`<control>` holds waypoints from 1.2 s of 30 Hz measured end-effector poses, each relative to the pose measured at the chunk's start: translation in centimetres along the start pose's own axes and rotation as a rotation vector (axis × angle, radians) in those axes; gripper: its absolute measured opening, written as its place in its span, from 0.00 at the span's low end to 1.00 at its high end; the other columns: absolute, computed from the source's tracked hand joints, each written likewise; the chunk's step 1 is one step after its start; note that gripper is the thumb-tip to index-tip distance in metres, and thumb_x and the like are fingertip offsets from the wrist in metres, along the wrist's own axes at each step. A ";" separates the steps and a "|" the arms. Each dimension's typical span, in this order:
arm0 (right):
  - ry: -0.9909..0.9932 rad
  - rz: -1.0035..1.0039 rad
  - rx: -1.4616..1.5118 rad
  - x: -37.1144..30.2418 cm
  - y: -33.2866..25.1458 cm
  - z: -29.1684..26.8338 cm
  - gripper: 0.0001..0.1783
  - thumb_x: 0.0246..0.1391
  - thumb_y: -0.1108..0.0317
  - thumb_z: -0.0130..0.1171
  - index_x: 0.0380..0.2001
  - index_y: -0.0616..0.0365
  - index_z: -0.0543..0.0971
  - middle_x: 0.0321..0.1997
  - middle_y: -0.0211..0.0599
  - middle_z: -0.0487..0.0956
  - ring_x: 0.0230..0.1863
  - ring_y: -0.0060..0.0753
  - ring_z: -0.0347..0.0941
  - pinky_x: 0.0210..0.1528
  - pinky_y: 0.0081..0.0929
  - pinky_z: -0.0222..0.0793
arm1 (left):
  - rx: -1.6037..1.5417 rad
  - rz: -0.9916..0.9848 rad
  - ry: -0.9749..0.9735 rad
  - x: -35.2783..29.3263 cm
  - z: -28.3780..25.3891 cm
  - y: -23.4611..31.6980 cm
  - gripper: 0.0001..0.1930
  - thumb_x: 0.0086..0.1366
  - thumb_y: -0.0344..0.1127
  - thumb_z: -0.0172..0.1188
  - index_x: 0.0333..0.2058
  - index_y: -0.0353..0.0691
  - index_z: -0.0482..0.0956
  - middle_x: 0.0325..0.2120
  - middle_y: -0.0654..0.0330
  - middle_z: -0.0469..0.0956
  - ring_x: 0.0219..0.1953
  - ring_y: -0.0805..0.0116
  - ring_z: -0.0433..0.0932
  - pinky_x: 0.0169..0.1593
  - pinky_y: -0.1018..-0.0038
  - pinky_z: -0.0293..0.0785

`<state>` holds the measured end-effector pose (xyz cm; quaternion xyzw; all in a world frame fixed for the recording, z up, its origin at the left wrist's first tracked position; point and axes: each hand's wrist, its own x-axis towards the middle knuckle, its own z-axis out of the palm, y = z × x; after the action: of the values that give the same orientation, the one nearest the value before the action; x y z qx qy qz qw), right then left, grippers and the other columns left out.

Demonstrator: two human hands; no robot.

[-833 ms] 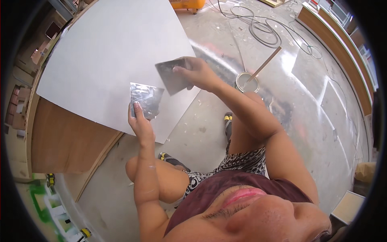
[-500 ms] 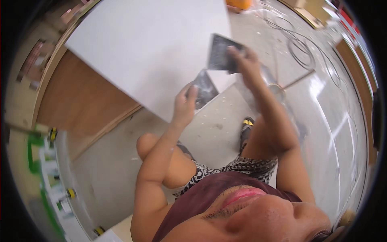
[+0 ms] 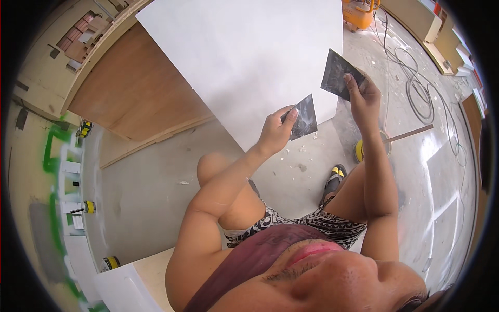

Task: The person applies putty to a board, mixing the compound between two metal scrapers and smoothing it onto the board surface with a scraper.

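Note:
My left hand (image 3: 278,129) grips a dark, square putty scraper (image 3: 305,118) by its left side, with the thumb lying on its face. Pale smears mark that blade. Higher and to the right, my right hand (image 3: 364,93) holds another dark putty scraper (image 3: 335,75), its thumb pressed on the whitish-streaked face. The two blades are close together but a narrow gap parts them. Both are over the near right edge of a large white panel (image 3: 239,57). Neither hand's fingers behind the blades show fully.
A brown wooden board (image 3: 140,83) lies left of the panel. Yellow-banded tubs (image 3: 358,150) stand near my right knee and along the left. An orange machine (image 3: 358,15) and coiled hoses (image 3: 418,93) are at the far right. Pale crumbs dot the floor (image 3: 156,182).
The view has shifted, so the panel and both hands appear farther right. The two scrapers now show a slightly wider gap; both stay in my hands.

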<state>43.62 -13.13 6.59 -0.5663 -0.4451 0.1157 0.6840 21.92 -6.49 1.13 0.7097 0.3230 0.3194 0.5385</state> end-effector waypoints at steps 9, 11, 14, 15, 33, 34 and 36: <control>-0.036 -0.084 -0.102 -0.3 1.3 -0.1 0.13 0.62 0.74 0.58 0.48 0.69 0.79 0.38 0.35 0.82 0.40 0.21 0.75 0.46 0.19 0.71 | -0.040 0.044 0.043 0.3 0.0 -0.9 0.23 0.73 0.48 0.51 0.49 0.29 0.78 0.20 0.69 0.70 0.22 0.82 0.64 0.27 0.79 0.64; -0.043 -0.128 -0.170 -0.4 1.5 -0.2 0.14 0.61 0.76 0.58 0.50 0.67 0.79 0.38 0.34 0.82 0.39 0.20 0.74 0.46 0.20 0.71 | -0.021 0.082 0.063 0.2 0.0 -0.9 0.24 0.73 0.49 0.51 0.49 0.30 0.78 0.19 0.67 0.72 0.19 0.80 0.67 0.25 0.78 0.66; -0.081 -0.058 -0.179 -0.4 2.5 -0.6 0.15 0.60 0.77 0.59 0.51 0.66 0.79 0.40 0.34 0.82 0.41 0.18 0.74 0.48 0.20 0.71 | -0.033 0.020 0.050 -0.1 0.0 0.0 0.23 0.74 0.47 0.51 0.47 0.28 0.78 0.20 0.72 0.68 0.25 0.82 0.62 0.30 0.81 0.63; -0.090 -0.053 -0.179 -0.4 2.6 -0.6 0.15 0.60 0.77 0.59 0.51 0.66 0.79 0.40 0.34 0.82 0.41 0.18 0.74 0.48 0.20 0.71 | -0.031 0.006 0.032 -0.1 -0.1 0.2 0.23 0.74 0.47 0.51 0.47 0.28 0.78 0.21 0.71 0.68 0.25 0.83 0.62 0.31 0.81 0.64; -0.517 0.046 -0.343 -3.5 0.7 2.4 0.22 0.59 0.76 0.55 0.58 0.58 0.74 0.54 0.50 0.79 0.55 0.39 0.77 0.57 0.30 0.69 | -0.583 0.036 0.305 1.3 0.0 -0.9 0.17 0.74 0.45 0.52 0.36 0.35 0.76 0.25 0.74 0.65 0.29 0.84 0.60 0.33 0.83 0.60; -0.461 -0.004 -0.391 -3.4 0.7 2.4 0.23 0.59 0.75 0.56 0.58 0.57 0.74 0.54 0.52 0.79 0.55 0.41 0.77 0.56 0.30 0.69 | -0.566 0.017 0.358 1.5 0.0 -0.8 0.16 0.73 0.44 0.53 0.37 0.34 0.77 0.27 0.72 0.68 0.31 0.83 0.62 0.35 0.83 0.62; -0.304 -0.104 -0.446 -2.7 1.6 2.3 0.22 0.59 0.75 0.56 0.58 0.58 0.75 0.50 0.51 0.81 0.50 0.38 0.79 0.53 0.29 0.71 | -0.569 0.039 0.422 1.4 -0.2 -0.7 0.15 0.72 0.42 0.54 0.43 0.32 0.77 0.33 0.67 0.73 0.36 0.80 0.68 0.41 0.81 0.67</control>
<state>40.88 -12.83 3.78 -0.6555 -0.5854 0.0630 0.4728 22.52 -5.17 0.66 0.4557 0.3118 0.5462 0.6299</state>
